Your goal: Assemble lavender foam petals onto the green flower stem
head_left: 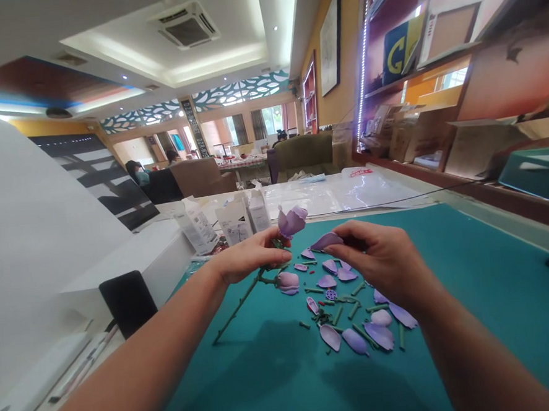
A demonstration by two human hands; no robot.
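Note:
My left hand (254,253) is closed around the upper stem of a purple toy rose, its flower head (293,221) standing above the thumb. A smaller pink-purple bud (288,283) hangs from a side branch below that hand, and the thorny green stem (237,310) slants down toward the mat. Between thumb and fingers my right hand (375,255) pinches a loose purple petal (326,241), just right of the flower head and apart from it. Below the hands lie several loose purple petals (356,342) and short green stem pieces (354,310).
A green mat (469,268) covers the desk. Behind it stand opened white boxes (233,220) and a sheet of clear plastic (320,196). A black phone-like object (128,304) leans at the left. Cardboard boxes (419,131) fill shelves at the right; people sit far back.

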